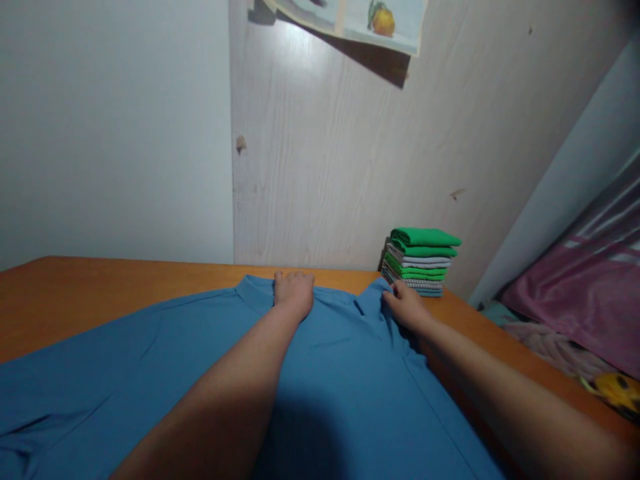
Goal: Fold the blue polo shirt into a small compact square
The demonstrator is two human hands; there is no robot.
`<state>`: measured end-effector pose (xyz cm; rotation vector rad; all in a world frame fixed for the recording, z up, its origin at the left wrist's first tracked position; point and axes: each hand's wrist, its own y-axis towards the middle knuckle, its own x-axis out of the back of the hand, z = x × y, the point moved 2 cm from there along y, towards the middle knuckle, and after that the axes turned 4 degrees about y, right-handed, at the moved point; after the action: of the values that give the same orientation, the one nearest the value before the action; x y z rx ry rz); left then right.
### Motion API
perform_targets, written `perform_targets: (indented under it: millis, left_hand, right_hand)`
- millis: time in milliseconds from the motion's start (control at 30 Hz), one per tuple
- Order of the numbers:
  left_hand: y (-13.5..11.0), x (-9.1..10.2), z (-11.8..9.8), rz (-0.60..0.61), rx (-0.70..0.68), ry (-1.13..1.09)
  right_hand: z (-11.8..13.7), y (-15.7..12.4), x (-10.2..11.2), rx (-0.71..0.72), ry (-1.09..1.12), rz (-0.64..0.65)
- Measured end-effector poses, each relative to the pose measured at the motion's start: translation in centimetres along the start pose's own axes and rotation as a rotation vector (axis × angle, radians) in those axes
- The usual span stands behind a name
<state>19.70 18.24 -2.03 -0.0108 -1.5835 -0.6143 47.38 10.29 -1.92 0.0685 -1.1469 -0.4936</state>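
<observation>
A blue long-sleeved shirt (345,380) lies spread over the orange-brown table, its collar (253,290) toward the far edge. My left hand (294,295) is at the shirt's top edge just right of the collar, fingers curled down on the cloth; the fingertips are hidden. On the right, my right hand (406,307) pinches the shirt near its shoulder, where the fabric is bunched and partly turned inward. One sleeve (60,373) stretches to the left, out of view. The other sleeve cannot be made out clearly.
A stack of folded clothes (423,260), green, white and checked, stands at the table's back right, just beyond my right hand. Behind the table (125,273) rises a wall panel (310,167). Pink fabric (565,287) and a yellow-and-black object (617,390) lie to the right.
</observation>
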Motion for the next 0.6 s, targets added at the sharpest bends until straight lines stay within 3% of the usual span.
perform_targets:
  millis: [100,200,333,433,600]
  left_hand:
    - [0.2,0.3,-0.1,0.0,0.006,-0.002]
    - [0.2,0.6,-0.1,-0.011,0.021,0.005]
    - [0.1,0.7,-0.2,-0.003,0.015,0.01]
    - [-0.1,0.8,-0.3,0.016,-0.001,0.012]
    - [-0.3,1.6,-1.7,-0.069,-0.117,-0.061]
  right_hand:
    - [-1.4,-0.7,1.3,-0.14,-0.144,-0.139]
    - [-2.3,-1.8,2.2,-0.226,-0.255,-0.121]
    - [-3.6,-2.8,3.1,-0.226,-0.286,-0.136]
    - [-5.3,-2.8,3.3,-0.246,-0.161,-0.112]
    - [-7.8,-3.5,3.8,-0.326,0.196,-0.062]
